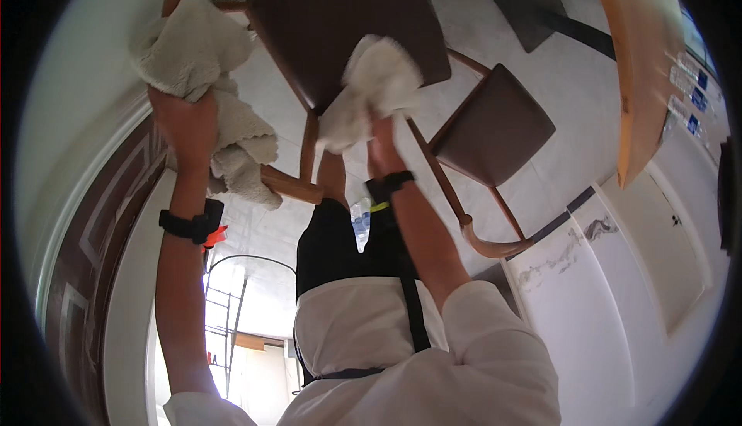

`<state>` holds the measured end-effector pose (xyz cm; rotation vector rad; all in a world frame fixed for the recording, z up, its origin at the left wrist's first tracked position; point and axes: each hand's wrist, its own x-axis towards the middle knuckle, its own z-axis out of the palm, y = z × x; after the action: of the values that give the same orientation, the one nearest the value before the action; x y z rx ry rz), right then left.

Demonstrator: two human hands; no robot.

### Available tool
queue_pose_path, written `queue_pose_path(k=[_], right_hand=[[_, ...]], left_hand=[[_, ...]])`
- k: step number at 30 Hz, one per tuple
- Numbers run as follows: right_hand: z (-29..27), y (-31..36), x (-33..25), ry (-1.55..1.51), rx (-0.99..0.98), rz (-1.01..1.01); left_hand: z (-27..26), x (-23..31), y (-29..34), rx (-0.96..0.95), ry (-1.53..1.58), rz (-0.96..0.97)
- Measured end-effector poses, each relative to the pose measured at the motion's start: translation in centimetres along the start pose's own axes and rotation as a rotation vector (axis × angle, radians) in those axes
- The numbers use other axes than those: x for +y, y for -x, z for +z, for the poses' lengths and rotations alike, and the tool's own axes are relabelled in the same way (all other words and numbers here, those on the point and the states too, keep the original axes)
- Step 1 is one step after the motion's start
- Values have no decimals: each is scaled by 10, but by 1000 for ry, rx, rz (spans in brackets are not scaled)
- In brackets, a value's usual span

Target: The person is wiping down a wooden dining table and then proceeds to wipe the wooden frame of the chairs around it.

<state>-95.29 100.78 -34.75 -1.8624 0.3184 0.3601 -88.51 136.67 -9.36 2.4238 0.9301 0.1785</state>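
My left hand (184,121) is wrapped in a beige fluffy cloth (197,44), closed round it against the wooden frame at the left side of a chair. The cloth covers the fingers, and a loose part hangs down beside the wooden arm (290,185). Over the near edge of the same chair's dark brown seat (352,16), my right hand (380,144) grips a second pale cloth (379,78). This cloth is smeared by motion and hides most of the fingers. Both wrists wear black bands.
Another wooden chair with a brown seat (495,128) stands to the right. Beyond it are a wooden table edge (630,101) and several clear bottles (684,94). A dark patterned panel (85,287) runs along the left wall. A black wire rack (224,318) shows low on the left.
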Motion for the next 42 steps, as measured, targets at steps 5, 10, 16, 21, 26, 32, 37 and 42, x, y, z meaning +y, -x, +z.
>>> queue_pose_path(k=[5, 10, 16, 21, 26, 32, 37, 42], right_hand=[[-36, -116, -88, 130, 387, -193], [49, -110, -179, 644, -91, -40], [163, 1, -156, 824, -869, -600], [223, -43, -195, 993, -772, -594], [231, -175, -211, 909, -465, -653], [182, -280, -241, 983, -68, -379], [111, -289, -254, 1385, 75, -392], [128, -254, -252, 1397, 94, -387]], left_hand=[[-33, -19, 3, 14, -41, -18], [-49, -25, 5, 39, -105, -41], [-45, -23, 5, 37, -93, -64], [-45, -24, 8, 63, -96, -88], [-34, -1, 1, 40, -25, -163], [-38, -8, 3, 47, 8, -163], [-45, -14, 9, 31, -7, -166], [-45, -14, 7, 41, -1, -119]])
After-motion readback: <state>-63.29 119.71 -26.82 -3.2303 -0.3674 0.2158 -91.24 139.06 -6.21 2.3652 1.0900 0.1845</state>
